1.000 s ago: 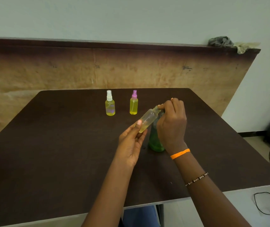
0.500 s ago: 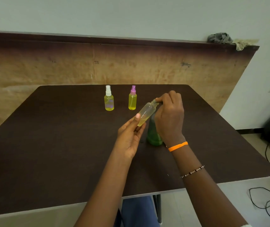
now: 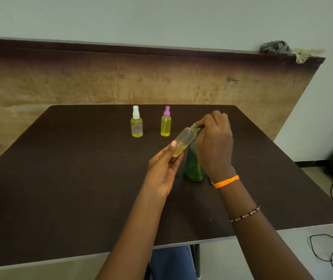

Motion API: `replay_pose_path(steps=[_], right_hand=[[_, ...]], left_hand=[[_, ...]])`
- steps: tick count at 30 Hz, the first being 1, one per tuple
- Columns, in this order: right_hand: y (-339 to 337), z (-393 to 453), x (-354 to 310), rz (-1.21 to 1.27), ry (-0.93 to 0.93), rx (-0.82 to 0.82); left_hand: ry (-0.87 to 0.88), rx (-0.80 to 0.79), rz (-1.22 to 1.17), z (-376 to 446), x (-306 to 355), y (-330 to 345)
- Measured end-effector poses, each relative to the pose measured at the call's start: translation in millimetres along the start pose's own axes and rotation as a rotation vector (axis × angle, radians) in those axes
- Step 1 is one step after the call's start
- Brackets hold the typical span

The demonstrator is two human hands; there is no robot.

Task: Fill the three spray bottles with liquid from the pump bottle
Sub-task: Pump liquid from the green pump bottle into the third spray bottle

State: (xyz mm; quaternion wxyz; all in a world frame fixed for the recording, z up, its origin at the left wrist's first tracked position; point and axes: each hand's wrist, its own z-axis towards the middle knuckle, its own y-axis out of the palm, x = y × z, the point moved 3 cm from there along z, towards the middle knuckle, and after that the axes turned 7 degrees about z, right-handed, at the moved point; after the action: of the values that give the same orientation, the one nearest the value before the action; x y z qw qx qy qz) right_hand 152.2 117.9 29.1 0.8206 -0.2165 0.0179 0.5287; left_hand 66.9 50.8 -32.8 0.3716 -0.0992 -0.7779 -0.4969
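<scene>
While the left hand (image 3: 164, 168) pinches the tilted, light, slippery spray bottle (image 3: 183, 140) low on its body, the right hand (image 3: 214, 142) curls over the pump bottle (image 3: 193, 168).

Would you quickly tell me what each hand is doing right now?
Left hand: holds the tilted, uncapped spray bottle by its lower end.
Right hand: fingers curled over the top of the green pump bottle, at the spray bottle's mouth.
</scene>
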Motion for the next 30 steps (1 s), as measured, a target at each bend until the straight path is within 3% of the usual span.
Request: replay_pose_path(steps=[7,15,30], right_hand=[[9,-16,6,-0.053,-0.005,0.107],[-17,6,0,0.149,0.005,-0.021],[-12,-10,11,0.045,0.007,0.010]], left_hand=[[-0.029,-0.003,0.008,1,-4,-3],[-0.030,-0.006,-0.016,-6,-2,2],[-0.036,0.008,-0.018,-3,-1,2]])
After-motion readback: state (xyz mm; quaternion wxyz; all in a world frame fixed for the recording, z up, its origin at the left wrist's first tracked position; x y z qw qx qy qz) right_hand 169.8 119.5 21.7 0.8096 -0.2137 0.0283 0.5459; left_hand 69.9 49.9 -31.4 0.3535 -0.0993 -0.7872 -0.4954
